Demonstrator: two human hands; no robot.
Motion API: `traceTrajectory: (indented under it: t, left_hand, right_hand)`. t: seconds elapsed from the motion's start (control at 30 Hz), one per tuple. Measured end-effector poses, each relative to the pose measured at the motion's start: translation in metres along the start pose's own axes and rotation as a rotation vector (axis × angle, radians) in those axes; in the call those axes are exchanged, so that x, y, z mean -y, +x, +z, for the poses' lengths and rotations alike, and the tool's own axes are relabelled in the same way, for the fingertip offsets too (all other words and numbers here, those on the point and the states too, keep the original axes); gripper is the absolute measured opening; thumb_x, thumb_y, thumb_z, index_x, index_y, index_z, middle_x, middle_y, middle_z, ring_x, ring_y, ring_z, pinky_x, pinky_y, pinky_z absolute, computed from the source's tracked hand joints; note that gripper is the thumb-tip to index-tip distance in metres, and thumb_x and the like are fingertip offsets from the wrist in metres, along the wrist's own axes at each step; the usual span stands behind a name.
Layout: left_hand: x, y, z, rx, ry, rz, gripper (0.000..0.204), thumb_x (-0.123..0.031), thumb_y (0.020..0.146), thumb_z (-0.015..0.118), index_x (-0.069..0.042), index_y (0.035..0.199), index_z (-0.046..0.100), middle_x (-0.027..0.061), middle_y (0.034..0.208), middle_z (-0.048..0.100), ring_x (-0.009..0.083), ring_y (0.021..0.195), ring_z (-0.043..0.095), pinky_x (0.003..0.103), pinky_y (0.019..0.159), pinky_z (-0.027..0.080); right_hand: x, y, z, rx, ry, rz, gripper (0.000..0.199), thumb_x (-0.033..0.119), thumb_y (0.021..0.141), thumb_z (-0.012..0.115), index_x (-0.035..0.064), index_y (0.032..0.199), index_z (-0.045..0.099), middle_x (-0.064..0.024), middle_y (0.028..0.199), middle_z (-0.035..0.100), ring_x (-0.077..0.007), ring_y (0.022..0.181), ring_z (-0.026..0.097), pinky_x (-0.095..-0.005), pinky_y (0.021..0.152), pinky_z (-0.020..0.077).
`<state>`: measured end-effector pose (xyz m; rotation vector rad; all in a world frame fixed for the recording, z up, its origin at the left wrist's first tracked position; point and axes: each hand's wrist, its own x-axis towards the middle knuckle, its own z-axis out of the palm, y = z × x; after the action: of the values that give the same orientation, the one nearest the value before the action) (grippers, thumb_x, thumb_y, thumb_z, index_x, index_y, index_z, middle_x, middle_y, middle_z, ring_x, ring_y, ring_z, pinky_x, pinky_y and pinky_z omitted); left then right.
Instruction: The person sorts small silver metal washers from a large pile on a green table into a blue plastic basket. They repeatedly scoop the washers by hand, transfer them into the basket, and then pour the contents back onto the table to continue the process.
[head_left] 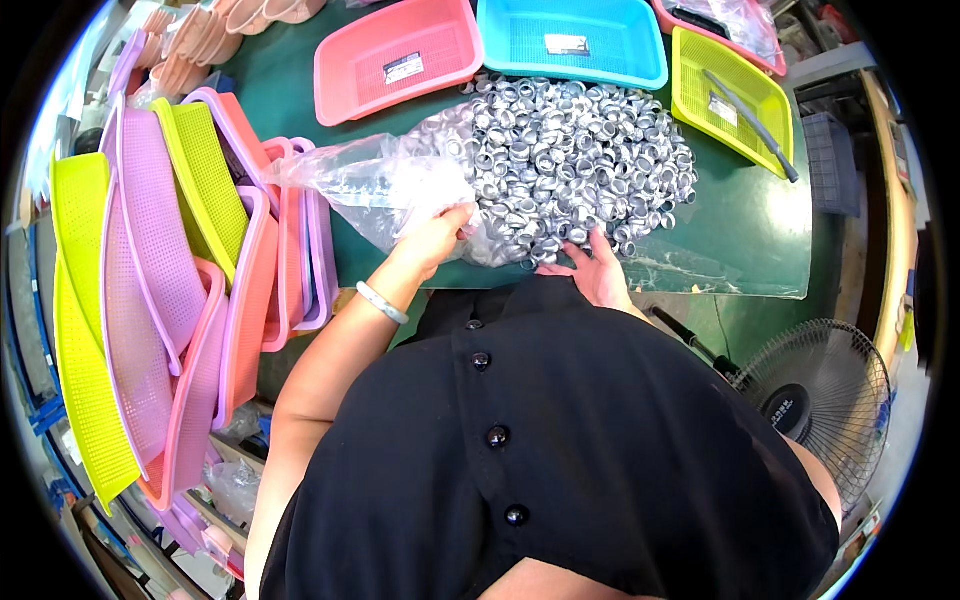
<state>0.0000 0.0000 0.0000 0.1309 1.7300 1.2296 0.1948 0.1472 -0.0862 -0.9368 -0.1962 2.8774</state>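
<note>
A wide heap of small silver metal rings (585,150) covers the middle of the green table (745,215). To its left lies a clear plastic bag (350,190), with some rings in or under its right end. My left hand (435,240) is closed on the bag's near side, fingers curled into the film; a pale bangle (382,303) circles that wrist. At the table's near edge, my right hand (598,272) has its fingers spread, the tips touching the rings at the heap's front. It grips nothing that I can see.
Along the far side stand a pink basket (400,60), a blue basket (572,45) and a yellow-green basket (735,100) with a grey rod (750,122) across it. Several colourful baskets (150,240) are stacked at left. A fan (815,400) stands at lower right.
</note>
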Motion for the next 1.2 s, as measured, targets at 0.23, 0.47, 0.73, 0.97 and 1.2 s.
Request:
traceTrajectory:
  t: [0.23, 0.47, 0.73, 0.97, 1.2]
  left_hand:
    - [-0.006, -0.007, 0.013, 0.003, 0.016, 0.089, 0.015, -0.012, 0.083, 0.053, -0.009, 0.097, 0.048, 0.0005, 0.078, 0.054, 0.0099, 0.069, 0.049, 0.024, 0.061, 0.040]
    - [-0.010, -0.003, 0.018, 0.006, -0.027, 0.155, 0.017, -0.007, 0.082, 0.054, -0.008, 0.097, 0.046, 0.0018, 0.078, 0.053, 0.0100, 0.067, 0.051, 0.023, 0.056, 0.041]
    - [-0.016, 0.003, 0.009, 0.000, -0.144, 0.302, 0.015, -0.004, 0.083, 0.053, -0.009, 0.095, 0.046, -0.0011, 0.075, 0.048, 0.0101, 0.069, 0.052, 0.023, 0.057, 0.040]
    - [-0.041, -0.010, -0.005, -0.009, -0.054, 0.243, 0.020, -0.003, 0.082, 0.051, -0.008, 0.099, 0.043, 0.0014, 0.076, 0.052, 0.0105, 0.067, 0.052, 0.023, 0.058, 0.042]
    - [-0.068, 0.008, 0.021, -0.348, 0.886, 0.619, 0.041, -0.017, 0.073, 0.062, -0.004, 0.107, 0.044, 0.0153, 0.090, 0.054, 0.0244, 0.071, 0.057, 0.035, 0.065, 0.047]
  right_hand:
    - [0.008, 0.003, 0.063, -0.215, -0.304, -0.101, 0.067, 0.038, 0.085, 0.055, 0.0148, 0.130, 0.011, -0.0127, 0.123, 0.028, -0.0402, 0.100, 0.046, -0.0538, 0.083, 0.0402]
    - [0.007, 0.027, 0.096, -0.039, -0.540, -0.058, 0.047, 0.022, 0.088, 0.051, 0.0109, 0.129, 0.032, -0.0095, 0.120, 0.044, -0.0233, 0.108, 0.043, -0.0440, 0.085, 0.0365]
    - [-0.004, 0.071, 0.145, 0.006, -1.029, 0.023, 0.041, 0.006, 0.081, 0.044, -0.0051, 0.121, 0.044, -0.0171, 0.115, 0.051, -0.0234, 0.103, 0.050, -0.0316, 0.085, 0.0414]
    - [0.011, 0.084, 0.166, 0.319, -1.527, -0.180, 0.028, 0.008, 0.082, 0.044, -0.0009, 0.104, 0.057, -0.0151, 0.094, 0.061, -0.0235, 0.086, 0.059, -0.0332, 0.076, 0.0459]
    - [0.039, 0.019, 0.099, 0.008, -1.920, -0.420, 0.027, 0.024, 0.078, 0.053, -0.0006, 0.081, 0.062, -0.0230, 0.075, 0.060, -0.0377, 0.075, 0.059, -0.0422, 0.068, 0.0465]
